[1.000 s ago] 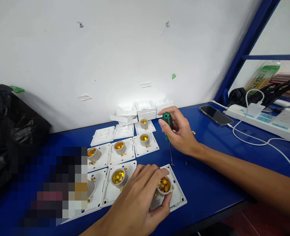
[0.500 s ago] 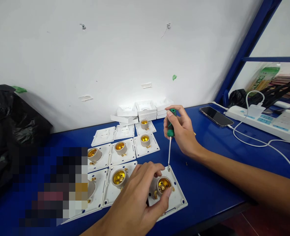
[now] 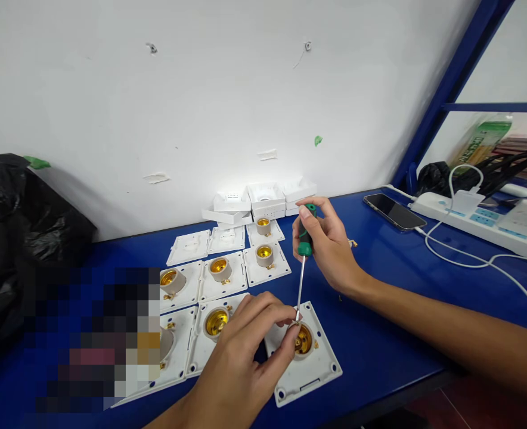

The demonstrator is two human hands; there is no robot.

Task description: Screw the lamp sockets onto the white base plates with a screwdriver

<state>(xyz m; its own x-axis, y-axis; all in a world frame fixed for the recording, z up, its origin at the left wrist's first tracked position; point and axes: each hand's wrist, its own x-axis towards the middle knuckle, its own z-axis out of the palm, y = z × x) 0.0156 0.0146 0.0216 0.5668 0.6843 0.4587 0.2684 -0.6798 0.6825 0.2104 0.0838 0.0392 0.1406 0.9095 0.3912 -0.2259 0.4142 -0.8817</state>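
Observation:
My right hand [image 3: 328, 247] is wrapped round the green and black handle of a screwdriver [image 3: 306, 235], its shaft pointing down. My left hand [image 3: 243, 345] pinches thumb and forefinger together at the screwdriver's tip. A small metal piece shows there, too small to name for certain. Right below these fingers lies a white square plate [image 3: 319, 372] with a round lamp socket [image 3: 306, 341], brass-coloured inside and partly covered by my left fingers. Beside my left hand, another plate with a socket [image 3: 216, 322] is partly hidden by it.
More socket plates [image 3: 221, 280] lie in rows to the left. White plastic housings [image 3: 266, 196] are stacked against the wall. A phone [image 3: 393, 211] and a power strip [image 3: 478, 220] with white cables occupy the right. A black plastic bag [image 3: 26, 226] stands at the left.
The screwdriver tip has moved from the plate's far corner left and nearer, to my left fingertips. My left thumb and forefinger, earlier spread round the socket, have closed into a pinch.

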